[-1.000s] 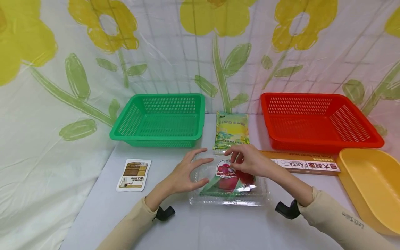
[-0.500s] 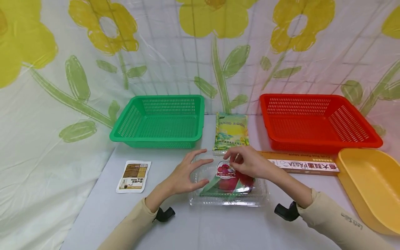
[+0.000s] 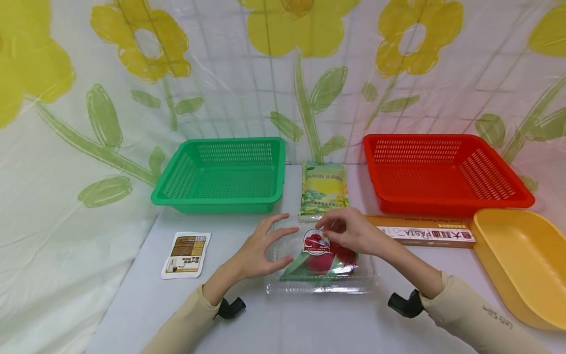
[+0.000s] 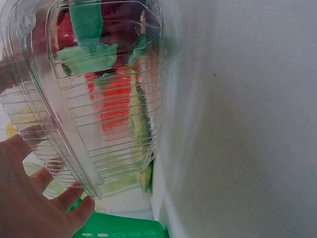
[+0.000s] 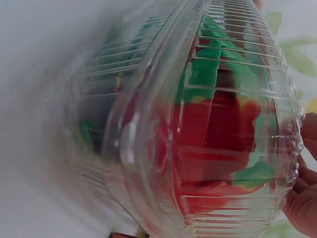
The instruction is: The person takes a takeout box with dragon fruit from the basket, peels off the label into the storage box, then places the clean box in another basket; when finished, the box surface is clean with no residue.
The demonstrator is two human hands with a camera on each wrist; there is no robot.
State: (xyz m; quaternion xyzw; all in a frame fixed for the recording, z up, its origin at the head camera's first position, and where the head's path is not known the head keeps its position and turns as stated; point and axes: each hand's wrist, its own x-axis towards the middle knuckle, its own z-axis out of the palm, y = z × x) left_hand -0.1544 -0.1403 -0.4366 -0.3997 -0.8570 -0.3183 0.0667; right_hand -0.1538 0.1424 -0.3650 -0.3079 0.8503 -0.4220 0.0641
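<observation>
The plastic box [image 3: 319, 264] sits mid-frame on the table [image 3: 327, 324], left hand [image 3: 256, 253] at its left edge, fingers apart, right hand [image 3: 353, 231] with fingers gathered over the label [image 3: 316, 243], whether pinching I cannot tell, seemingly handling that label, which next calls for light fingertips.

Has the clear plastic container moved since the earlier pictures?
No, not visibly. In the head view, the clear plastic container keeps its place relative to the green basket; the whole picture merely shifted slightly.
</observation>
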